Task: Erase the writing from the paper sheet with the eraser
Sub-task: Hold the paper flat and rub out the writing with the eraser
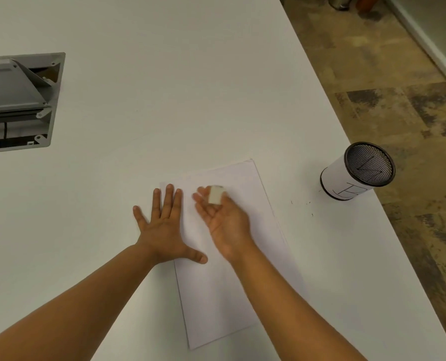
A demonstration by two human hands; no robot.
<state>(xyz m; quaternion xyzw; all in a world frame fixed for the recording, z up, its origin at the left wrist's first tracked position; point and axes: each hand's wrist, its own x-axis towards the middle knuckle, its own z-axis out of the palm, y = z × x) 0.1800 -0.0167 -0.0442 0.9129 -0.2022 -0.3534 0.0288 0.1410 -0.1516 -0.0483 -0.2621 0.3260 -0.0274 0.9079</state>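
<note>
A white paper sheet (216,295) lies on the white table (164,100), long side running away from me. I see no writing on its visible surface. My left hand (164,225) lies flat with fingers spread on the sheet's upper left edge, thumb on the paper. My right hand (221,217) is turned palm up over the sheet's upper part and holds a white eraser (215,195) at the fingertips; the eraser looks blurred.
A black mesh cup (357,170) wrapped in white paper stands near the table's right edge, with small dark crumbs (302,203) on the table beside it. A grey open cable hatch (19,100) is set into the table at far left. Floor lies beyond the right edge.
</note>
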